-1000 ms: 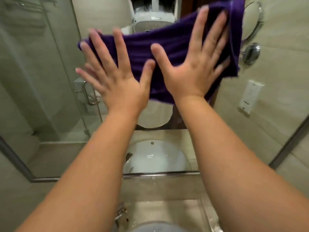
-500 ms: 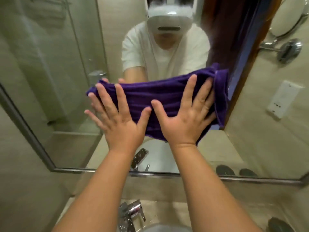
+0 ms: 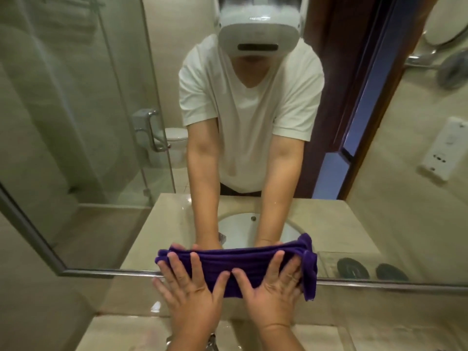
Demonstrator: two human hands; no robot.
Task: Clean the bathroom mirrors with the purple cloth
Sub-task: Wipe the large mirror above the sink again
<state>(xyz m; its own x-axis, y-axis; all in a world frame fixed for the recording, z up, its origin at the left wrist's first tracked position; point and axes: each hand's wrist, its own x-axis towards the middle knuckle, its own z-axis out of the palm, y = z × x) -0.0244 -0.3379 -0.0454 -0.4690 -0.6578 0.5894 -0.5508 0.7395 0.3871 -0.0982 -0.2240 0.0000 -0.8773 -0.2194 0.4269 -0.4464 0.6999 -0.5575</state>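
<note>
With my left hand (image 3: 188,291) and right hand (image 3: 274,292) open flat, I pressed the purple cloth (image 3: 243,264) on the mirror (image 3: 76,148) at its bottom edge, above the wet worktop (image 3: 126,330).

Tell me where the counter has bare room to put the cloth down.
Bare counter lies left of the left hand, below the mirror frame, though it looks wet. The right side, past the right hand, also seems bare. The middle is crowded: both hands press the cloth there, above the tap.
</note>
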